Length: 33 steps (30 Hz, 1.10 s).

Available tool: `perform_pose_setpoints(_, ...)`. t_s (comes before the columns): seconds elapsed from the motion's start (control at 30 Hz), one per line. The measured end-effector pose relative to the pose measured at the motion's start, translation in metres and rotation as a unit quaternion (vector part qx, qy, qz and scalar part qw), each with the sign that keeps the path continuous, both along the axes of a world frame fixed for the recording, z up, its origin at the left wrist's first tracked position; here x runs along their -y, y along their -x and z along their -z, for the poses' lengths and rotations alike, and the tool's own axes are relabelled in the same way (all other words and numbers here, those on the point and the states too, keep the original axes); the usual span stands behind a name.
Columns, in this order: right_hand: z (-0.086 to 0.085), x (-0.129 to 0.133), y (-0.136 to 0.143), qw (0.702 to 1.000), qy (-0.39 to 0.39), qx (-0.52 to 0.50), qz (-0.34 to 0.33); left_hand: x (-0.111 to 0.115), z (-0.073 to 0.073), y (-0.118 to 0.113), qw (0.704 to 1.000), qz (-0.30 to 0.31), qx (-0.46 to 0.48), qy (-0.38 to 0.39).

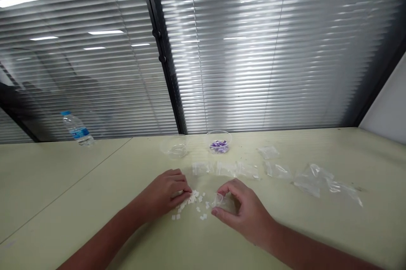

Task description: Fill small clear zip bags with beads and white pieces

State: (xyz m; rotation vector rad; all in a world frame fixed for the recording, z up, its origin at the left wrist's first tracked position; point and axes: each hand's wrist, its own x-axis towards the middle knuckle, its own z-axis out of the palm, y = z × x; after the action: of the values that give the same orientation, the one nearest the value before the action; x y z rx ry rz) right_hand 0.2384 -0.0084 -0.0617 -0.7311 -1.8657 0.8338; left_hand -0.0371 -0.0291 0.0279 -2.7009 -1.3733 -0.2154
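My left hand [165, 194] rests at the edge of a loose heap of small white square pieces [193, 197], thumb and fingertips pressed together. Whatever lies between those fingertips is too small and too covered to make out. A few pieces are scattered nearer to me and to the right of the heap. Just right of them, my right hand [247, 213] grips a small clear plastic bag [226, 203] between thumb and fingers. The bag's rounded mouth faces left, toward the pieces; part of it is hidden by the hand.
Beyond my hands, several flat clear bags [226, 169] lie in a row, with more crumpled bags [317, 179] to the right. Farther back are a clear dish with purple bits [218, 146] and another clear dish [177, 150]. A water bottle [76, 127] stands far left, near the blinds.
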Motion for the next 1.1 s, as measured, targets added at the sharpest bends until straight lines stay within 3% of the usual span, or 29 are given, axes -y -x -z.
perform_pose_setpoints(0.07, 0.0, 0.001, 0.0, 1.0, 0.001, 0.001, -0.002, 0.001, -0.002, 0.0, 1.0, -0.018, 0.005, -0.017)
perform_pose_setpoints(0.17, 0.0, 0.001, 0.0, 1.0, 0.009, 0.004, -0.007, 0.003, -0.005, -0.001, 0.992, -0.1, 0.069, -0.029)
perform_pose_setpoints(0.23, -0.001, 0.001, 0.0, 1.0, 0.013, 0.002, -0.009, 0.005, -0.007, -0.004, 0.979, -0.154, 0.132, -0.01)
perform_pose_setpoints(0.33, -0.002, 0.001, 0.0, 1.0, 0.015, -0.002, -0.011, 0.007, -0.007, -0.011, 0.955, -0.187, 0.227, 0.045)
perform_pose_setpoints(0.53, -0.003, 0.0, 0.001, 1.0, 0.004, -0.003, -0.01, 0.007, 0.007, -0.026, 0.856, -0.193, 0.429, 0.216)
perform_pose_setpoints(0.77, -0.002, 0.0, 0.001, 1.0, -0.001, -0.006, -0.012, 0.007, 0.02, -0.03, 0.822, -0.214, 0.464, 0.252)
perform_pose_setpoints(0.93, -0.002, -0.001, 0.002, 1.0, -0.014, -0.006, -0.012, 0.013, 0.025, -0.039, 0.776, -0.205, 0.524, 0.284)
perform_pose_setpoints(1.1, -0.002, 0.0, 0.002, 0.999, -0.036, -0.01, -0.025, 0.019, 0.032, -0.055, 0.782, -0.146, 0.543, 0.271)
